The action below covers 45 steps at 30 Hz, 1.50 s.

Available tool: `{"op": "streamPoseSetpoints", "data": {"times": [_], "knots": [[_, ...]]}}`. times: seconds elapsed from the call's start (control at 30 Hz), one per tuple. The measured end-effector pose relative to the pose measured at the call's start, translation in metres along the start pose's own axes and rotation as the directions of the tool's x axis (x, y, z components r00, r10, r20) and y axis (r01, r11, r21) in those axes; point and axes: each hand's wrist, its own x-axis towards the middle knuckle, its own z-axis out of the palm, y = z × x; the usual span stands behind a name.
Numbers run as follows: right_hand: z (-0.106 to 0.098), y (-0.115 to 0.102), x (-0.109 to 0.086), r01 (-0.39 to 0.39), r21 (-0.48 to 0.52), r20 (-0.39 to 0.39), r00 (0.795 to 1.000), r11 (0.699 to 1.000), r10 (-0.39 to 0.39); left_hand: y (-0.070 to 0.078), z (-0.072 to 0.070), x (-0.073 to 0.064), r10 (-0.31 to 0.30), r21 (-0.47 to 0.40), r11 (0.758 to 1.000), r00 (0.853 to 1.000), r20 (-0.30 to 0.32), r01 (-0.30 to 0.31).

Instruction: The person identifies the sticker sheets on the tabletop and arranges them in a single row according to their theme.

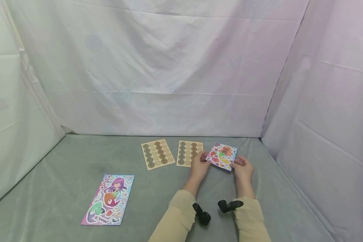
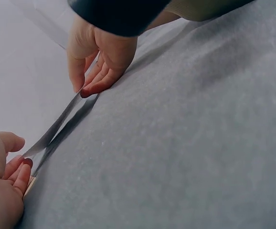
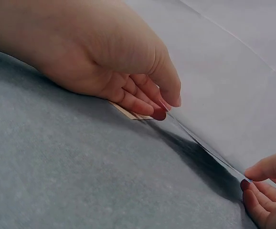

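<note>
Mermaid sticker sheet (image 1: pixel 222 156) right of the rightmost tan round-sticker sheet (image 1: pixel 187 153); left hand (image 1: pixel 199 165) pinches side nearer tan sheet, right hand (image 1: pixel 244 169) pinches opposite side.

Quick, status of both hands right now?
Left hand: closed, pinching the left side of the small mermaid sticker sheet.
Right hand: closed, pinching the same sheet's right side.
</note>
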Motion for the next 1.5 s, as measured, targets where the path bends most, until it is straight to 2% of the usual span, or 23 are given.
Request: {"op": "streamPoseSetpoints", "data": {"times": [0.1,0.3,0.73,1.07,1.2,1.33,1.5], "knots": [[0.001,0.001,0.000,0.009,-0.005,0.000,1.000,1.000,-0.009,-0.001,0.000,0.000,-0.007,-0.029,1.000,1.000,-0.030,0.006],[0.005,0.001,0.000,0.007,-0.018,0.006,1.000,1.000,-0.007,-0.002,-0.001,0.004,-0.060,-0.111,0.993,0.996,-0.070,0.052],[0.006,-0.002,-0.002,-0.003,-0.012,0.012,1.000,1.000,0.003,0.000,-0.007,0.004,-0.133,-0.180,0.977,0.989,-0.070,0.118],[0.007,-0.006,-0.004,0.000,-0.008,0.048,0.999,1.000,0.000,0.004,-0.012,0.003,-0.125,-0.257,0.960,0.992,-0.032,0.112],[0.005,-0.007,-0.004,-0.003,-0.005,0.073,0.997,1.000,0.003,0.008,-0.015,0.002,-0.119,-0.253,0.961,0.993,-0.016,0.112],[0.004,-0.010,-0.004,0.004,-0.011,0.096,0.995,1.000,-0.003,0.011,-0.019,0.003,-0.089,-0.235,0.968,0.996,0.006,0.088],[0.003,-0.017,-0.005,0.002,-0.012,0.120,0.993,1.000,-0.001,0.015,-0.025,0.005,-0.073,-0.221,0.972,0.996,0.053,0.083]]}}
